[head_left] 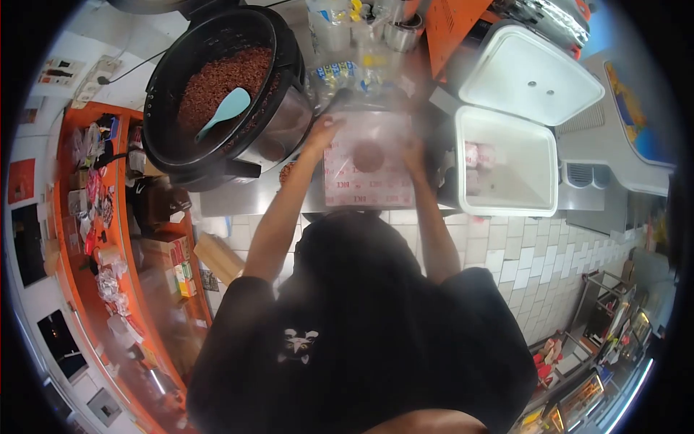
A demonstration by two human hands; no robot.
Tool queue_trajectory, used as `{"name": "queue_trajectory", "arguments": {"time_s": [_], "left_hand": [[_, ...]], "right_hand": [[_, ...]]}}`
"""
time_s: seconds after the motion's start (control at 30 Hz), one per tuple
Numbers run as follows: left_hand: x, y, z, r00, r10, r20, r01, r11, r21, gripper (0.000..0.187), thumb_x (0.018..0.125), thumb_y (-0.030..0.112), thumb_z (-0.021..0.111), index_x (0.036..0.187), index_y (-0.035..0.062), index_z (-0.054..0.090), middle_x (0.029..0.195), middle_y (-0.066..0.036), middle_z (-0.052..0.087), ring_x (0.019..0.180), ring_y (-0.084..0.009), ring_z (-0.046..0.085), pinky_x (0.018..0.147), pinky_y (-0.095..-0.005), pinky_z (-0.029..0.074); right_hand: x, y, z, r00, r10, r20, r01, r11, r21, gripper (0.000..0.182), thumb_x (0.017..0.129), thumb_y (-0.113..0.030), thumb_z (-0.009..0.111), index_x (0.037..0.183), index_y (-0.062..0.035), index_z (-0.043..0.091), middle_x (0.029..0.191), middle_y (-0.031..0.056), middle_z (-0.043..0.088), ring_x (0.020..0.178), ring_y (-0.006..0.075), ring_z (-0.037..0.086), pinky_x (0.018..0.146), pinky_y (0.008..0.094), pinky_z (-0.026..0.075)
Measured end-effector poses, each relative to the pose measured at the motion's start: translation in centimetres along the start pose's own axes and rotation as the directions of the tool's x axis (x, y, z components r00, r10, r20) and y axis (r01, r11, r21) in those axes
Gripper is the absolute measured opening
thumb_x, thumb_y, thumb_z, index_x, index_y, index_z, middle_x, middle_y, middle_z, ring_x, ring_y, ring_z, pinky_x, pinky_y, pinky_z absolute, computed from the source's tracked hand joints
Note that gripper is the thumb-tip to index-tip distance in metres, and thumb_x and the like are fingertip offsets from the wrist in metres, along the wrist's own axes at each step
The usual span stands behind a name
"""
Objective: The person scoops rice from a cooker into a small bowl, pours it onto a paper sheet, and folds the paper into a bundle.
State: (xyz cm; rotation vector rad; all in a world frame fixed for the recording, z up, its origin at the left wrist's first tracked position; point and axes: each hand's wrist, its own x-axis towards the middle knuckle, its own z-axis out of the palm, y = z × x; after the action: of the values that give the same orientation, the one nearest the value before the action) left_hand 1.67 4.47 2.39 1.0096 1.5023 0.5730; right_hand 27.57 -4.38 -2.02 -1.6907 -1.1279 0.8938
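Basically both hands are on a printed wrapper sheet point(369, 170) lying flat on the steel counter point(238, 199), with a dark round patty-like portion point(367, 155) sitting at its centre. Left hand point(323, 132) grips the sheet's far-left corner, fingers pinched on the edge. Right hand point(413, 153) is on the right edge, motion-blurred; cannot tell whether it's pinching or just pressing flat.

Risks as I read them:
- Portion is loose on the sheet. A fast or uneven lift of one corner would likely roll it off toward the near counter edge and the tiled floor point(535, 275).
- Sheet looks thin. Pulling both edges apart at once could tear it.
- The big black cooker point(217, 94) full of reddish-brown rice, with a teal paddle point(225, 112) resting in it, sits just left of the left forearm. An elbow swing could knock the paddle or the pot rim.
- The open white cooler point(506, 163), lid up, is just right of the sheet. A right-hand overshoot could clip its wall.
- Bottles and cups point(347, 43) crowd the far side, so little room to push the sheet away.
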Motion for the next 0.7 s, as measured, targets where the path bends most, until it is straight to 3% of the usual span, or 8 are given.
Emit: {"name": "queue_trajectory", "arguments": {"time_s": [0.07, 0.2, 0.3, 0.43, 0.5, 0.53, 0.63, 0.7], "left_hand": [[-4.0, -1.3, 1.2, 0.993, -0.110, -0.051, 0.114, 0.989, 0.099, 0.076, 0.081, 0.050, 0.076, 0.139, 0.0087, 0.050, 0.121, -0.006, 0.067, 0.105, -0.0233, 0.065, 0.089, -0.0402, 0.051], [-8.5, -7.5, 2.0, 0.964, 0.258, 0.055, -0.264, 0.946, 0.186, 0.063, 0.078, 0.040, 0.078, 0.124, 0.0005, 0.063, 0.108, -0.014, 0.072, 0.098, -0.0243, 0.069, 0.086, -0.0390, 0.052], [-10.3, -10.0, 1.1, 0.986, 0.126, 0.110, -0.157, 0.924, 0.349, 0.050, 0.075, 0.031, 0.079, 0.112, -0.0016, 0.069, 0.099, -0.017, 0.074, 0.093, -0.0252, 0.071, 0.083, -0.0386, 0.053], [-10.6, -7.0, -1.0, 0.939, -0.072, 0.336, -0.082, 0.903, 0.422, 0.051, 0.074, 0.027, 0.080, 0.115, -0.0020, 0.068, 0.098, -0.016, 0.073, 0.091, -0.0222, 0.070, 0.082, -0.0359, 0.054], [-8.7, -6.8, -0.3, 0.951, 0.070, 0.301, -0.155, 0.951, 0.268, 0.058, 0.073, 0.025, 0.081, 0.122, -0.0023, 0.063, 0.101, -0.016, 0.072, 0.092, -0.0218, 0.070, 0.083, -0.0352, 0.054], [-7.1, -6.8, 0.1, 0.949, 0.207, 0.239, -0.239, 0.964, 0.118, 0.066, 0.073, 0.022, 0.082, 0.128, -0.0026, 0.058, 0.105, -0.016, 0.072, 0.092, -0.0214, 0.069, 0.083, -0.0344, 0.054], [0.0, -6.3, 2.1, 0.927, 0.372, -0.051, -0.318, 0.850, 0.419, 0.071, 0.077, 0.012, 0.077, 0.140, -0.0005, 0.046, 0.114, -0.020, 0.069, 0.100, -0.0292, 0.069, 0.087, -0.0383, 0.054], [-0.5, -1.9, 2.3, 0.896, 0.443, -0.038, -0.345, 0.745, 0.571, 0.067, 0.080, 0.008, 0.072, 0.141, 0.0017, 0.044, 0.114, -0.021, 0.069, 0.102, -0.0325, 0.069, 0.088, -0.0402, 0.054]], "right_hand": [[-1.9, 1.4, 0.5, 0.998, -0.062, -0.031, 0.061, 0.998, -0.029, 0.044, 0.080, -0.028, 0.078, 0.106, 0.0034, 0.063, 0.091, 0.0149, 0.067, 0.079, 0.0251, 0.061, 0.072, 0.0399, 0.050], [-7.3, 1.9, -1.7, 0.985, 0.046, 0.165, -0.023, 0.990, -0.137, 0.053, 0.082, -0.024, 0.076, 0.123, 0.0034, 0.058, 0.105, 0.0176, 0.069, 0.096, 0.0286, 0.067, 0.086, 0.0408, 0.052], [-8.8, 0.1, -3.7, 0.861, 0.329, 0.387, -0.210, 0.924, -0.318, 0.064, 0.081, -0.024, 0.077, 0.133, 0.0031, 0.051, 0.120, 0.0197, 0.066, 0.110, 0.0305, 0.065, 0.096, 0.0401, 0.050], [-8.5, -1.4, -4.5, 0.821, 0.210, 0.530, -0.081, 0.963, -0.256, 0.072, 0.080, -0.026, 0.078, 0.137, 0.0033, 0.047, 0.129, 0.0218, 0.061, 0.119, 0.0311, 0.060, 0.100, 0.0403, 0.048], [-7.3, -2.8, -3.9, 0.859, 0.288, 0.423, -0.153, 0.934, -0.324, 0.077, 0.078, -0.026, 0.080, 0.140, 0.0029, 0.044, 0.137, 0.0228, 0.055, 0.127, 0.0319, 0.054, 0.104, 0.0404, 0.044], [-6.2, -0.3, -2.6, 0.965, 0.084, 0.249, 0.007, 0.940, -0.341, 0.077, 0.078, -0.026, 0.080, 0.140, 0.0021, 0.044, 0.134, 0.0233, 0.056, 0.125, 0.0335, 0.055, 0.102, 0.0409, 0.045], [-0.4, 8.3, 3.1, 0.973, -0.156, -0.170, 0.087, 0.931, -0.354, 0.069, 0.078, -0.023, 0.078, 0.136, -0.0003, 0.047, 0.122, 0.0219, 0.064, 0.117, 0.0388, 0.060, 0.099, 0.0445, 0.048], [0.6, -0.3, 1.0, 0.996, 0.028, -0.086, -0.055, 0.941, -0.333, 0.058, 0.080, -0.019, 0.074, 0.131, -0.0005, 0.051, 0.119, 0.0215, 0.065, 0.117, 0.0395, 0.060, 0.099, 0.0468, 0.047]]}}
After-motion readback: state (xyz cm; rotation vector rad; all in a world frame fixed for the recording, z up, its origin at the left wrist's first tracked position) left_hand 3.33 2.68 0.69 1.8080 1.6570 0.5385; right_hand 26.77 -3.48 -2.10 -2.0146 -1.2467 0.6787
